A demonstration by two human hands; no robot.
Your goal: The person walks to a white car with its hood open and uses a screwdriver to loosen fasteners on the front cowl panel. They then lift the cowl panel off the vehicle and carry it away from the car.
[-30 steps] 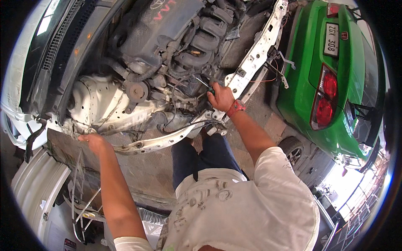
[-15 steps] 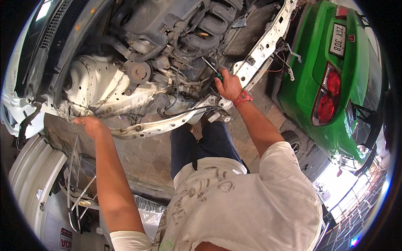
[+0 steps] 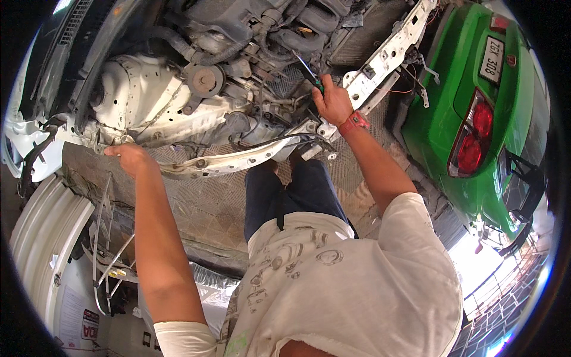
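My right hand (image 3: 336, 107), with a red band at the wrist, is closed round the green handle of a screwdriver (image 3: 307, 68). Its bare metal shaft points up and to the left over the engine bay, beside the white front crossmember (image 3: 380, 59). Far to the left, my left hand (image 3: 135, 159) is closed at the corner of the white inner fender (image 3: 138, 89), fingers together. Whatever lies under those fingers is hidden. Between my hands are a round pulley (image 3: 205, 80), hoses and the dark engine (image 3: 232, 18).
A green car's rear (image 3: 440, 119) stands close on the right. A curved white lower bar (image 3: 232, 164) crosses in front of my legs, with a black hose along it. At lower left are a pale ribbed panel (image 3: 44, 232) and a thin metal frame (image 3: 107, 268).
The view has shifted, so the engine bay sits higher and slightly right. Both hands keep nearly the same places on the car. More of the screwdriver shows above my right hand.
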